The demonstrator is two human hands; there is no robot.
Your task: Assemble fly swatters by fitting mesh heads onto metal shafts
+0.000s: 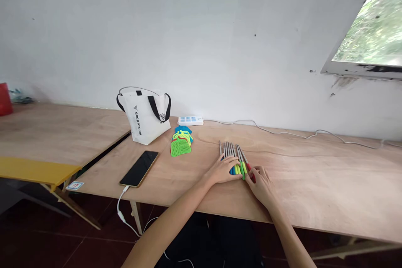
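Several metal rods (pixel 229 149) with blue, yellow, green and red grips lie side by side on the wooden table (pixel 301 184), their thin ends pointing away from me. My left hand (pixel 224 169) rests across the blue and yellow grips, thumb and fingers apart, hiding part of them. At the right end of the row, my right hand (pixel 261 182) has its thumb and curled fingers around a red-gripped rod (pixel 249 166), which lies slanted. Left of the rods is an overlapping pile of mesh fly swatter heads (pixel 181 147), green on top, with yellow, red and blue beneath.
A white bag (pixel 143 119) with black handles stands at the back left. In front of it lies a phone (pixel 140 169) on a charging cable. A power strip (pixel 190 121) sits by the wall, its cord running right. Another table (pixel 56 134) adjoins across a gap.
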